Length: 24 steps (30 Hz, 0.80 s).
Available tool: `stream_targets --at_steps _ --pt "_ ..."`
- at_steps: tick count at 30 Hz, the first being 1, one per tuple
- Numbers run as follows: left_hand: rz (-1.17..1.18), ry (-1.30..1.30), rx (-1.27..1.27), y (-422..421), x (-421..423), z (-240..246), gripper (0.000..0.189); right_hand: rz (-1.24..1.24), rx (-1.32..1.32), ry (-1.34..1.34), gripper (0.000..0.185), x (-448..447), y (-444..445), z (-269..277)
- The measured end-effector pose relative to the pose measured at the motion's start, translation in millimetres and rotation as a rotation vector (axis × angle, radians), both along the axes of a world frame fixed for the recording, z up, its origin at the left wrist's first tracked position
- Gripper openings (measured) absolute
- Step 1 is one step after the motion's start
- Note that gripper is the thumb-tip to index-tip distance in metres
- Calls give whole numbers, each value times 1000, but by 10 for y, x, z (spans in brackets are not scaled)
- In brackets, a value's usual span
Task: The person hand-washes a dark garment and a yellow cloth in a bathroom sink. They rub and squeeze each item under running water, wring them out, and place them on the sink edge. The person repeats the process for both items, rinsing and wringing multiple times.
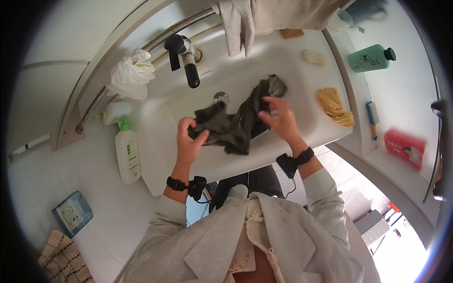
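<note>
A dark olive-grey cloth, crumpled and damp-looking (240, 122), stretches across the white washbasin (187, 92). My left hand (189, 139) grips its left end between thumb and fingers. Over the upper right part of the cloth is my right hand (281, 118), slightly blurred, its thumb and fingers apart. Whether those fingertips touch the fabric is unclear. Behind the cloth, the metal drain (221, 98) is partly covered. A black-handled faucet (185, 60) reaches out above the basin.
Yellow rubber gloves or cloth (335, 107) and a pale soap bar (314, 57) rest on the basin's right side. A brown soap bar (292, 33) sits behind. Left stands a green-capped bottle (128, 155). A beige garment (283, 14) hangs overhead; the right ledge holds a green bottle (370, 58) and brush (372, 118).
</note>
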<state>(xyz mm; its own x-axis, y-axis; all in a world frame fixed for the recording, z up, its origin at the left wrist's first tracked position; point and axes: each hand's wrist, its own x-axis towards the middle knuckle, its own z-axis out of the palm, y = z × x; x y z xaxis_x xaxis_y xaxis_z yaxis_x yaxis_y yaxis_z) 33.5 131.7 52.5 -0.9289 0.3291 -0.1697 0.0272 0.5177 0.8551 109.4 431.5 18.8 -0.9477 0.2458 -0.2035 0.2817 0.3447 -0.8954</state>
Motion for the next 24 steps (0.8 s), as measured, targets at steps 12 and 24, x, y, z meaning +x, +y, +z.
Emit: stream_targets --at_steps 12,24 --pt "-118 77 -590 324 -385 -1338 96 485 748 -325 82 -666 -195 -507" --pt "-357 381 -739 815 -870 -1862 42 421 944 -80 51 -1230 -287 -1286"
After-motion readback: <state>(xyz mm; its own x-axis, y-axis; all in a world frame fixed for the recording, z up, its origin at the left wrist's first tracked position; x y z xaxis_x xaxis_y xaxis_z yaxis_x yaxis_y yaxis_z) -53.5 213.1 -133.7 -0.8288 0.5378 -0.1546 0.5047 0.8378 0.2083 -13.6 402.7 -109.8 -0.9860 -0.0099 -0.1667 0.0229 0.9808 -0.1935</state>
